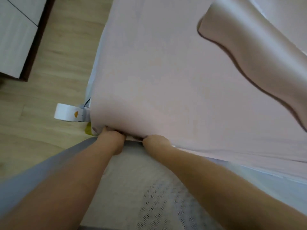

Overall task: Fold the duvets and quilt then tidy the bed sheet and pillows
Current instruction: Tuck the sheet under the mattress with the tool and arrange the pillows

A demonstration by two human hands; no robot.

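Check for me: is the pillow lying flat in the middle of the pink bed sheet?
No. The pillow sits at the upper right side of the bed sheet, while both hands work the sheet's near corner.

A pale pink bed sheet is lying smooth and taut across most of the bed, wrapping down over the bed's near corner, where its hem is bunching up. Along the bed's near edge toward the right, the sheet is running in faint long creases. A beige, satin-looking duvet or quilt, trimmed with a dark piped border, is lying on top of the sheet toward the bed's far right side, its wavy edge running diagonally toward the right edge.
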